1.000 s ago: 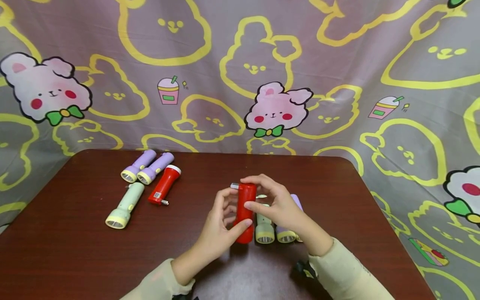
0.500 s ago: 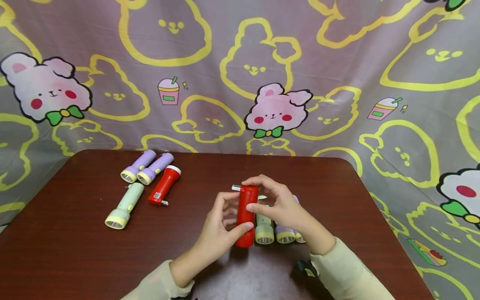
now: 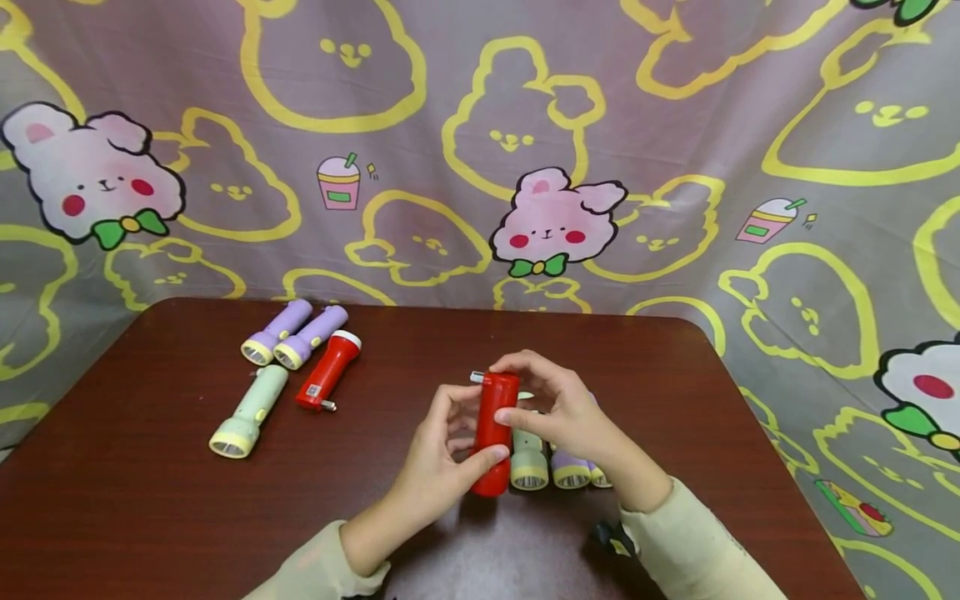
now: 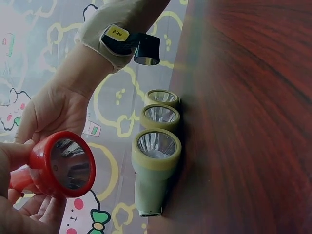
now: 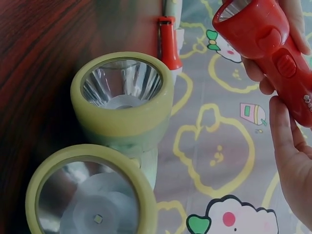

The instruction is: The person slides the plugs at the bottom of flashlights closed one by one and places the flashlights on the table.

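Observation:
Both hands hold a red flashlight upright above the table, with a metal plug sticking out to the left at its upper end. My left hand grips the lower part near the lamp head, its thumb across the front. Higher up, my right hand pinches the tail end between thumb and fingers. The left wrist view shows the clear lens of the red flashlight. A slide switch is visible on the red flashlight in the right wrist view. Behind the right hand lies a pale green flashlight, beside partly hidden purple flashlights.
At the table's left lie two purple flashlights, another red flashlight with its plug out, and a green flashlight. A patterned curtain hangs behind the table. A black wrist camera sits by the right sleeve.
The red flashlight has shifted slightly right and down within both hands' hold. The grip looks the same, and the flashlights on the table have stayed put.

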A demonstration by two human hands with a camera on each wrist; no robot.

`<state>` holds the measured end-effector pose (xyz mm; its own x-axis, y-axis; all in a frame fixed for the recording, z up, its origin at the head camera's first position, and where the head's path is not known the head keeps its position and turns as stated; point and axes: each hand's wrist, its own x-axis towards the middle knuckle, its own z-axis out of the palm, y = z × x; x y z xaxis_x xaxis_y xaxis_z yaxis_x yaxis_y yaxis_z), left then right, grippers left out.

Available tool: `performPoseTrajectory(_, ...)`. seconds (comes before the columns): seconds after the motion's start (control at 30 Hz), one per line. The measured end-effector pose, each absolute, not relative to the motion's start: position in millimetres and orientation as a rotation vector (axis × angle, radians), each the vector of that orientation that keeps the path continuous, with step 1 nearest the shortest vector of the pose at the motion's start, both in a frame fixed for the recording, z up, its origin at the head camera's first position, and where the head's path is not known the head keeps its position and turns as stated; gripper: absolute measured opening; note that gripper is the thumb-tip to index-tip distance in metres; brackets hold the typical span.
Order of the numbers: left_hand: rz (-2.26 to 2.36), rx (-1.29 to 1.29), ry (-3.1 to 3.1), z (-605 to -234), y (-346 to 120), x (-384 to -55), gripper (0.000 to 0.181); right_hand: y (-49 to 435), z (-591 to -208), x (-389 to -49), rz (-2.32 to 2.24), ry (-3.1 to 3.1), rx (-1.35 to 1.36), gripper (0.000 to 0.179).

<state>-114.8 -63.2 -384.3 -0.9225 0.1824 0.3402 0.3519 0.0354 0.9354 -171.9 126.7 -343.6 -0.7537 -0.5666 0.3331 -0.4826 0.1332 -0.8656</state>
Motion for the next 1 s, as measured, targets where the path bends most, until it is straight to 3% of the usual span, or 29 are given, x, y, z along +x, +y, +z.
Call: performPoseTrajectory(1.0,-2.019,-0.509,-2.219,-384.9,-65.8,-116.9,0.059,122.7,-352.5,-173.4,-1.801,2.296,-1.052,0.042)
